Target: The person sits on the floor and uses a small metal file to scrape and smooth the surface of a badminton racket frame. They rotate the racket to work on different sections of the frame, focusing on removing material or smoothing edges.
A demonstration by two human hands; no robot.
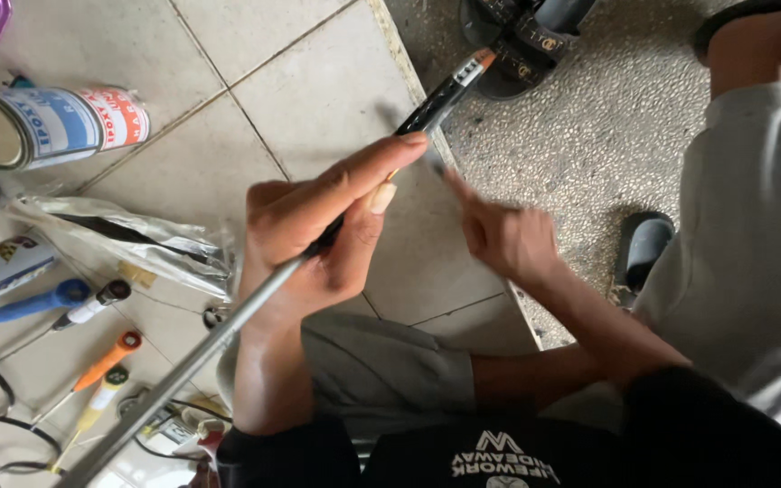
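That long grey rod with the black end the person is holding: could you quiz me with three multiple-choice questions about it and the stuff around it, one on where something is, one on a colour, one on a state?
1. Where does the tin can with the blue and red label lie?
A. on the pale tiles, upper left
B. on the speckled floor
C. in the person's lap

2. What colour is the long grey metal rod at its far tip?
A. green
B. orange
C. purple

3. How does the left hand stand?
A. open and flat
B. closed around the rod
C. resting on the tiles

Answers: 1 A, it lies on its side there beside the crinkled clear plastic bag. 2 B, the tip past the black section is orange. 3 B, fingers wrap the rod while the right hand points a finger towards it.
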